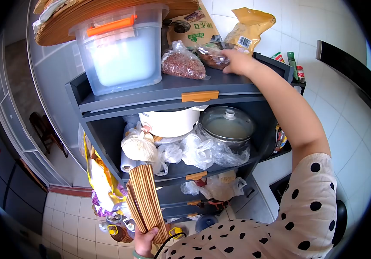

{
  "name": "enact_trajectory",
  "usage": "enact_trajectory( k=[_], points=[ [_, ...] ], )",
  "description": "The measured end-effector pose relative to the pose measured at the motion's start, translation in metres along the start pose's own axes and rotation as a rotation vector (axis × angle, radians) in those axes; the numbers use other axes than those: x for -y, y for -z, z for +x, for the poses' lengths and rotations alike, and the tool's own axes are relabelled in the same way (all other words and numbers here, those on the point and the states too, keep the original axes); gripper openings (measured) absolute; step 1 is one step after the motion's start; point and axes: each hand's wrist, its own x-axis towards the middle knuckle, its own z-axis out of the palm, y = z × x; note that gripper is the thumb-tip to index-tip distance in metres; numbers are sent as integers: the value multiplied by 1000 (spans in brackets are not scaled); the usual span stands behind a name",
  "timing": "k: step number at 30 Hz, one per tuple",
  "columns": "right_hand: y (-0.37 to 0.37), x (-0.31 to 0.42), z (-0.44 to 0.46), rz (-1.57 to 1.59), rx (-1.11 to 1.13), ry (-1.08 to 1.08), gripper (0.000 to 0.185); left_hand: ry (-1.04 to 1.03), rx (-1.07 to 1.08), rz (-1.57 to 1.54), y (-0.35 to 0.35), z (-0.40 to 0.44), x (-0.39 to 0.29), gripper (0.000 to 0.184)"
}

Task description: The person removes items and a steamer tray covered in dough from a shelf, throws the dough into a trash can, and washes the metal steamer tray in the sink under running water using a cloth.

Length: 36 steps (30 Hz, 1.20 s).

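Note:
My left hand (144,239) is wrapped round the lower end of a bundle of brown wooden sticks (144,196), which points up in front of the shelf. My right hand (237,61) reaches onto the top of the dark shelf unit (151,97). Its fingers are closed at a clear plastic bag with dark contents (212,56); the fingertips are partly hidden. Left of that bag sits a clear bag of small reddish grains (183,64). Behind stand a tan packet (196,30) and a gold packet (252,28).
A clear bin with an orange handle (123,56) stands on the top left. Below are a white cooker (170,121), a glass-lidded pot (227,125) and plastic bags (198,151). Bottles (118,233) stand on the tiled floor. A dark panel juts out at right (347,69).

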Motion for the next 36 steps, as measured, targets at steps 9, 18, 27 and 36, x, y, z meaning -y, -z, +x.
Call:
enact_trajectory(
  k=[9,18,27,36],
  points=[
    [10,60,-49,-8,-565,405,43,12,55,57,-16,-6,-21,48],
    [-22,151,-195,192,-180,1311,33,184,667,264,-64,18,-86,53],
    [46,107,-190,-209,-161,950,17,-115,572,-252,-74,37,-99,81],
    [80,14,-145,-273,-592,-18,39,-121,249,-311,-31,26,-63,44]
  ],
)
